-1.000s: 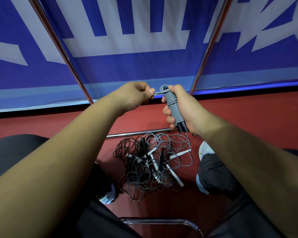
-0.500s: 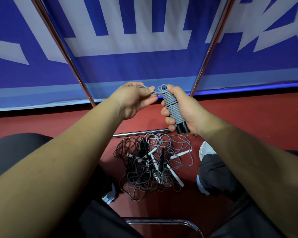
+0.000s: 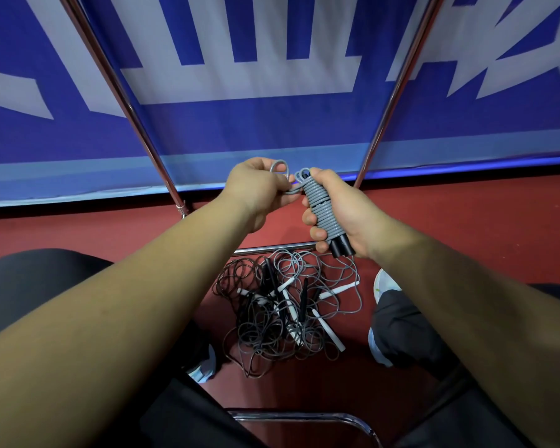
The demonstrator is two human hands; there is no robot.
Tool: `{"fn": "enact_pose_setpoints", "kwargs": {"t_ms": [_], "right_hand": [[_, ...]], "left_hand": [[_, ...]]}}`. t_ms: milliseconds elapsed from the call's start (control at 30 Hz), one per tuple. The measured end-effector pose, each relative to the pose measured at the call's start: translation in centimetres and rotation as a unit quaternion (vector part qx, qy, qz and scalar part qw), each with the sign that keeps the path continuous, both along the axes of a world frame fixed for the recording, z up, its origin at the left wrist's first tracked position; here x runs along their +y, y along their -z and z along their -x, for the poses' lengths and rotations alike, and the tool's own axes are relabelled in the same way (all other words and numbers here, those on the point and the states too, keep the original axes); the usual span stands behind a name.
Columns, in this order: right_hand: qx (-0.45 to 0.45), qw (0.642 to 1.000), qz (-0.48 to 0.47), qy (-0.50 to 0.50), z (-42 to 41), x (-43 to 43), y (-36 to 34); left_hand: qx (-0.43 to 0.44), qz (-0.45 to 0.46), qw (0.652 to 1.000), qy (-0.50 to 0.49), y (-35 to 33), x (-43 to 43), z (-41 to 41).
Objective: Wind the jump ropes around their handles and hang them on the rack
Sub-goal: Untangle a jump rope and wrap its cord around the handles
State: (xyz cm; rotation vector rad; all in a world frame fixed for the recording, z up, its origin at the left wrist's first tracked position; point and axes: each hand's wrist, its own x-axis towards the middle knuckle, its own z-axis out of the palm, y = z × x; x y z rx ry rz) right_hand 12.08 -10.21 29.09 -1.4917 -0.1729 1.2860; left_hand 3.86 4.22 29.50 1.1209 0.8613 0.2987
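A grey rope (image 3: 320,205) is coiled tightly round upright black handles (image 3: 341,248), its end loop (image 3: 280,166) sticking left. Nearer lies a tangled pile (image 3: 285,315) of maybe four ropes, grey and black.

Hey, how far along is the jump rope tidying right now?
Done: one grey rope is coiled tightly round its black handles, gripped by the right hand. In hand: the left hand pinches the rope's last loop, apparently securing it. Left: hanging this one, plus the tangled pile of ropes on the floor; none hangs on the chrome poles.
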Motion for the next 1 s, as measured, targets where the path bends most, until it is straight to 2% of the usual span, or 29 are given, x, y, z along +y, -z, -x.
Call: {"fn": "enact_pose_setpoints", "kwargs": {"t_ms": [100,233,367,700,867,1000], "right_hand": [[0.009,1.0,0.01,0.012,0.0,-0.1,0.2],[0.027,0.998,0.006,0.05,-0.5,-0.1,0.0],[0.025,0.999,0.006,0.041,-1.1,-0.4,0.0],[0.007,1.0,-0.008,0.01,-1.3,-0.6,-0.1],[0.008,1.0,-0.015,-0.013,-1.2,-0.8,-0.4],[-0.009,1.0,-0.012,-0.008,-1.3,-0.8,-0.4]], "left_hand": [[0.006,-0.006,1.0,0.005,0.4,0.1,-0.2],[0.003,0.045,0.998,0.046,0.3,-0.4,0.0],[-0.01,0.083,0.991,0.101,-0.1,-0.5,0.1],[-0.011,0.077,0.992,0.102,-0.3,-0.1,0.2],[-0.022,0.045,0.988,0.146,-0.7,0.2,0.6],[-0.022,0.065,0.982,0.177,-1.1,0.3,0.6]]}}
